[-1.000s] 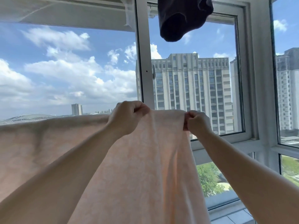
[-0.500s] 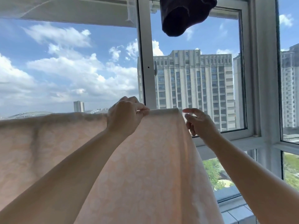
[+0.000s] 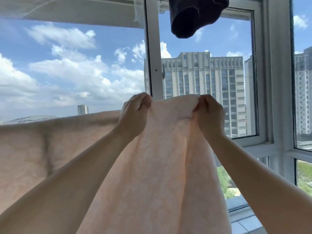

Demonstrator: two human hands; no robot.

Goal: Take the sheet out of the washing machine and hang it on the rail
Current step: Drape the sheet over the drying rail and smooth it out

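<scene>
A pale peach sheet [image 3: 162, 166] with a faint floral pattern hangs in front of me and stretches off to the left edge. Its top fold runs level on the left and rises to a hump between my hands. My left hand [image 3: 135, 110] grips the top fold with curled fingers. My right hand [image 3: 209, 112] pinches the sheet's top right corner, a short way to the right of the left hand. The rail is hidden under the sheet. No washing machine is in view.
A white window frame [image 3: 153, 56] stands just behind the sheet, with glass panes on both sides. A dark garment [image 3: 194, 16] hangs overhead at the top centre. A tiled sill [image 3: 243, 222] lies low at the right.
My right hand let go of the sheet half a second ago and opened; now it pinches the top right corner again. Both hands have lifted the fold a little.
</scene>
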